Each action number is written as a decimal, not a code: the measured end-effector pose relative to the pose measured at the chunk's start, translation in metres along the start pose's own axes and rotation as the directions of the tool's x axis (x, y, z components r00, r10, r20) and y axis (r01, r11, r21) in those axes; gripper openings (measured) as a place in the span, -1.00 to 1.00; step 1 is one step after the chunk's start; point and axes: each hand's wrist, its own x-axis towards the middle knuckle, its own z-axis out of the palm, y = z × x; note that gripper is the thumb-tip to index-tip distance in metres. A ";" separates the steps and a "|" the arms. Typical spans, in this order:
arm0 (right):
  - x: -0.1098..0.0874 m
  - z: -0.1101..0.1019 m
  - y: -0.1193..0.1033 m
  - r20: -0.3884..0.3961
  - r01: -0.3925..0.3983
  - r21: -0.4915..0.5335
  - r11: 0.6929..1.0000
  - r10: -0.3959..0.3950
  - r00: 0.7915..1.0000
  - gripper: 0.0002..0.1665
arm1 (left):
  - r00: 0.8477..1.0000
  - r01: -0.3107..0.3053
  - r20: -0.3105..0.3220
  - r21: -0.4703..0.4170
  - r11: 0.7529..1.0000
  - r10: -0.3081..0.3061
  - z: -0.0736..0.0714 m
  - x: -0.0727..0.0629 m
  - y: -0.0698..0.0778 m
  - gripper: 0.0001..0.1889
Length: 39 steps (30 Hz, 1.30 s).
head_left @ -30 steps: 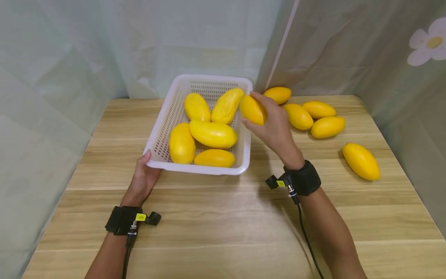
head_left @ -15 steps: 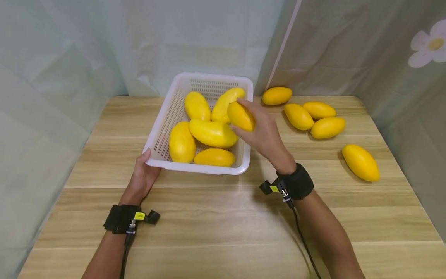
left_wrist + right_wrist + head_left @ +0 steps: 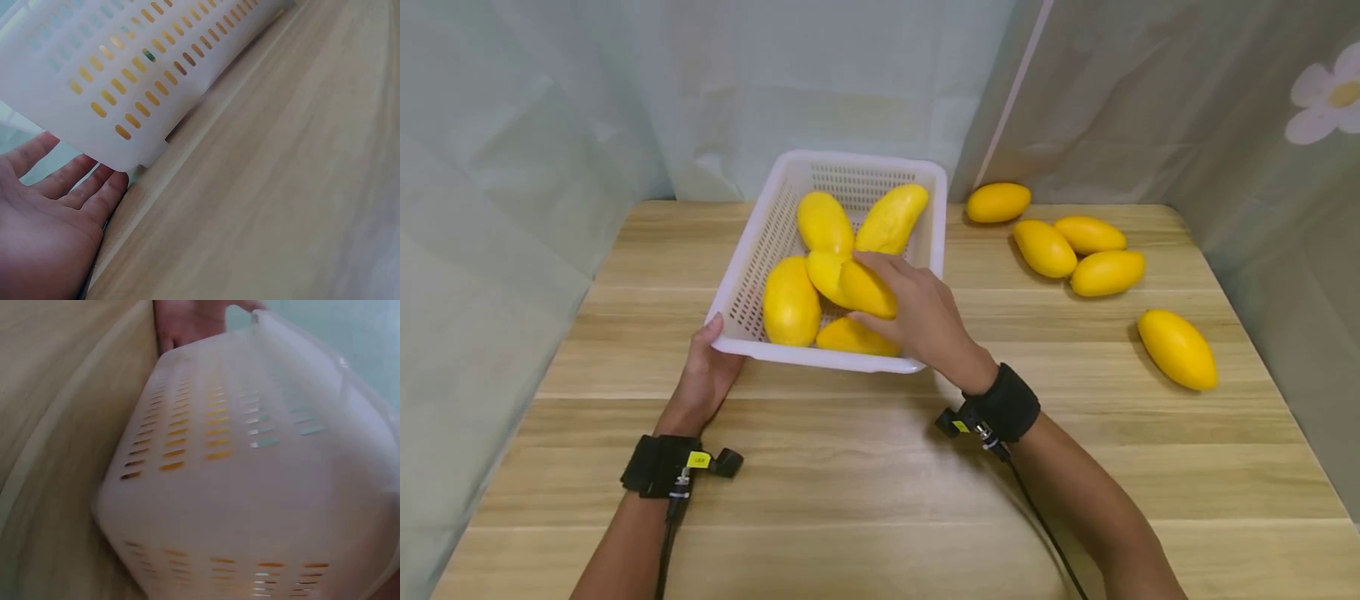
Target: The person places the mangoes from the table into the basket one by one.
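A white plastic basket [image 3: 747, 250] with slotted walls holds several yellow mangoes, one of them a mango [image 3: 792, 302] at its near left. At its near left corner my left hand [image 3: 709, 379] holds it, thumb on the rim and the fingers against the outside near the bottom in the left wrist view. Inside the basket my right hand [image 3: 925, 321] grips another mango [image 3: 867, 289] between thumb and fingers, close over the mangoes there. In the right wrist view the basket wall [image 3: 206, 500] hides the right hand's grip; the left hand [image 3: 190, 325] shows beyond.
On the wooden table [image 3: 820, 483], right of the basket, lie a cluster of mangoes [image 3: 1045, 248], a lone mango [image 3: 998, 202] at the back edge and another mango [image 3: 1177, 350] farther right. Pale curtains [image 3: 820, 75] enclose the table's back and sides. Black cables trail from both wrist straps.
My right hand has carried its mango leftward and toward me, from the basket's right rim to over the mangoes in the middle. The left hand keeps its place at the corner.
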 end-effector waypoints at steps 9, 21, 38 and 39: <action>-0.002 -0.005 -0.007 0.210 0.123 -0.050 0.991 -0.110 0.971 0.00 | 1.000 -0.017 0.005 -0.025 1.000 0.017 -0.002 -0.003 0.001 -0.41; 0.003 -0.021 -0.004 0.267 0.099 0.265 0.959 -0.171 0.948 -0.18 | 1.000 -0.016 -0.001 -0.027 1.000 0.016 -0.002 -0.008 0.007 -0.41; 0.004 -0.007 -0.011 0.225 0.178 0.004 0.984 -0.174 0.959 -0.09 | 1.000 -0.018 -0.004 -0.039 0.999 0.018 -0.004 -0.007 0.007 -0.42; 0.004 -0.007 -0.011 0.219 0.180 0.015 0.984 -0.179 0.959 -0.10 | 1.000 -0.022 -0.004 -0.042 0.999 0.022 -0.004 -0.006 0.007 -0.41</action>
